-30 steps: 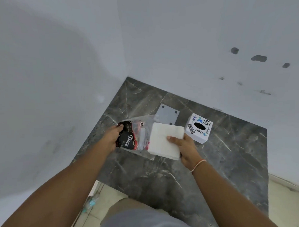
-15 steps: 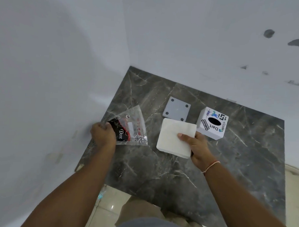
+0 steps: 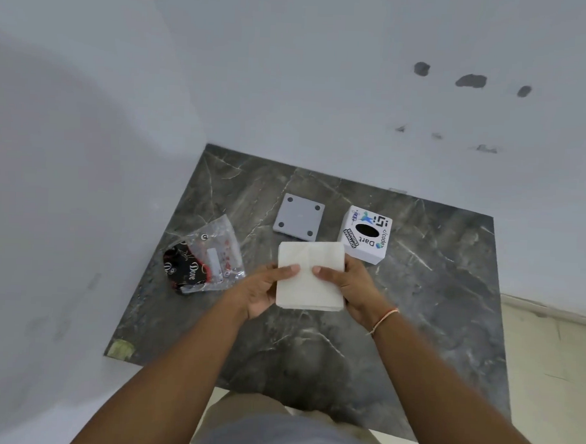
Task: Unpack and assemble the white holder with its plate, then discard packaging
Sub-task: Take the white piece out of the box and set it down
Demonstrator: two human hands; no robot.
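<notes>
Both hands hold a white square stack of tissue paper [image 3: 311, 276] above the dark marble counter [image 3: 433, 295]. My left hand [image 3: 265, 289] grips its left edge with the thumb on top. My right hand [image 3: 351, 286] grips the right edge the same way. Behind the stack lies a flat grey square plate [image 3: 299, 221] with four corner holes. To its right stands the white cube holder [image 3: 365, 234], stickered, with a black oval opening on top. A clear plastic bag [image 3: 204, 260] with black and red printed wrapping lies at the left, apart from both hands.
White walls close the counter in at the back and on the left. The counter's front edge runs just ahead of my body, with tiled floor to the right below. A small yellowish patch [image 3: 121, 349] marks the counter's front left corner.
My left hand let go of the plastic bag, which now lies on the counter, and came across to take the left edge of the white stack. My right hand kept its hold.
</notes>
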